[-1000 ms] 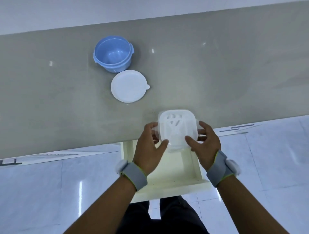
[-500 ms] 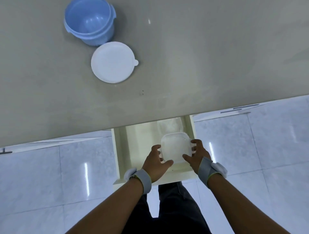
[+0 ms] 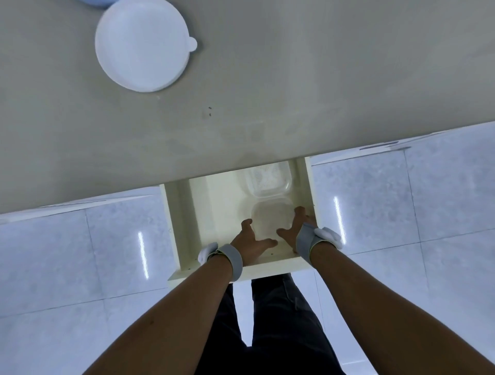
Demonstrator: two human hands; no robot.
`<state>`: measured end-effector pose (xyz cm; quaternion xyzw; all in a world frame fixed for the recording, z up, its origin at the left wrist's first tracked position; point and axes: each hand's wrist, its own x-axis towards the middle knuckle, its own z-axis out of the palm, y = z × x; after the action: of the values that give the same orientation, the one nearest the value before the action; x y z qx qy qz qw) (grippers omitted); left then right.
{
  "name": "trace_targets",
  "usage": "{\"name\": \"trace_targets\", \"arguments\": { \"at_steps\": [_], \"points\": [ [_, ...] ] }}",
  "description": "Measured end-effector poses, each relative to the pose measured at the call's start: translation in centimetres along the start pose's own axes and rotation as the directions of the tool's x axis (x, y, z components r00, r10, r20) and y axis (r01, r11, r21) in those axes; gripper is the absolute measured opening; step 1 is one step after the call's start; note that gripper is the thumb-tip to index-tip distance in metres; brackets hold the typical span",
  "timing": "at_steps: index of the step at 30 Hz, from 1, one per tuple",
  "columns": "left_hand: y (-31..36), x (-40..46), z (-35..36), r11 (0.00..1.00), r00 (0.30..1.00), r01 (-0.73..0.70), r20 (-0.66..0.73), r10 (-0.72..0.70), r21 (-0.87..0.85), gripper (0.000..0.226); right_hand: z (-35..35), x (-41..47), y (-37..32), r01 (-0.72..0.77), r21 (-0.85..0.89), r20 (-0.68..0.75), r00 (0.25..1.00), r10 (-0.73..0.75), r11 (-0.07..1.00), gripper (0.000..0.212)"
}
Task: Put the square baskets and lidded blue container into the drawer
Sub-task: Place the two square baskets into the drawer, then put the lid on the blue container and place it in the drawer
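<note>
The cream drawer [image 3: 175, 227] stands pulled out under the grey counter [image 3: 308, 80]. A translucent white square basket [image 3: 267, 180] with a slotted base lies at its back right, partly under the counter edge. In front of it a second square basket [image 3: 271, 218] sits low in the drawer, gripped on its sides by my left hand [image 3: 250, 241] and my right hand [image 3: 296, 227]. The round white lid [image 3: 142, 44] lies on the counter. Only a sliver of the blue container [image 3: 93, 2] shows at the top edge.
The left half of the drawer floor [image 3: 214, 208] holds nothing. Glossy white floor tiles [image 3: 80, 254] lie on both sides of the drawer. My legs in dark trousers [image 3: 278, 321] stand right in front of it.
Both hands carried the second basket off the counter edge and down into the drawer, in front of the first one. The view tilted down, so the blue container slid almost out of frame.
</note>
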<state>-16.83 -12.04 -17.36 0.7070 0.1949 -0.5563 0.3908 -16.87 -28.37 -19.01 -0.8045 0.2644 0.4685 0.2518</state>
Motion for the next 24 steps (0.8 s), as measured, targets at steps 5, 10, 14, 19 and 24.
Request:
{"name": "trace_targets", "arguments": {
  "at_steps": [5, 10, 14, 19, 24],
  "points": [
    [0.0, -0.2, -0.5, 0.998, 0.996, -0.004, -0.091, 0.010, 0.064, 0.091, -0.2, -0.3, -0.5, -0.010, 0.005, -0.039, 0.999, 0.010, 1.000, 0.090],
    [0.6, -2.8, -2.8, 0.951, 0.960, -0.163, -0.180, 0.214, 0.262, 0.054, -2.1, -3.1, -1.4, 0.090, 0.033, -0.118, 0.989, -0.086, 0.995, 0.070],
    [2.3, -6.7, -5.3, 0.896, 0.864, -0.349, -0.276, 0.421, 0.274, 0.025, -4.1, -6.8, -3.8, 0.251, 0.113, -0.217, 0.950, -0.223, 0.961, 0.040],
    [5.9, -11.6, -9.4, 0.793, 0.668, -0.545, -0.430, 0.607, 0.274, 0.018, -7.3, -11.5, -8.8, 0.480, 0.107, -0.323, 0.845, -0.426, 0.871, 0.018],
    [10.4, -14.2, -15.1, 0.702, 0.481, -0.655, -0.563, 0.672, 0.279, 0.008, -11.3, -13.3, -15.9, 0.673, 0.083, -0.408, 0.696, -0.591, 0.735, 0.010]
  ]
}}
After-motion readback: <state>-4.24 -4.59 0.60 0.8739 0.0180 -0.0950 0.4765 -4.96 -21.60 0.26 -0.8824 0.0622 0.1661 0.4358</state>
